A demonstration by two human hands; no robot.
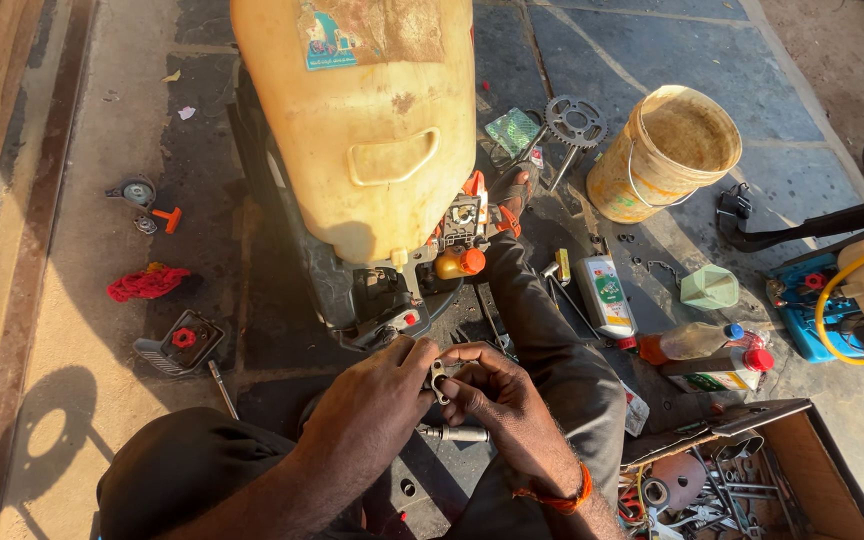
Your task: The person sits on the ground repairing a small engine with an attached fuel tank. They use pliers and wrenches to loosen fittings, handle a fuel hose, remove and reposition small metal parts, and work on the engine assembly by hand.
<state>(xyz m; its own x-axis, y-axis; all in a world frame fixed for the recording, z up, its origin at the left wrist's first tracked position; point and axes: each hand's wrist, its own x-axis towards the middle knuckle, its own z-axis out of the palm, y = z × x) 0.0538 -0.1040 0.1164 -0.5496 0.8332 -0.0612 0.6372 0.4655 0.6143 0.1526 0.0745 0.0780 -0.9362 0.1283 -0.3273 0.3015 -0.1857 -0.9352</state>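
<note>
From the head view, I have both hands together low in the frame. My left hand (377,385) and right hand (497,395) pinch a small metal part (438,378) between their fingertips, fingers curled closed around it, just in front of the sprayer engine (397,300) under the big yellow tank (362,120). I judge the work to be partway: the engine looks opened up, with a black cover (180,343) and a red rag (147,283) lying apart on the floor (52,300), so reassembly seems left. A metal rod (457,434) lies below my hands. The part is mostly hidden by my fingers, so I cannot tell its shape. The toolbox (752,480) at lower right is cut off.
</note>
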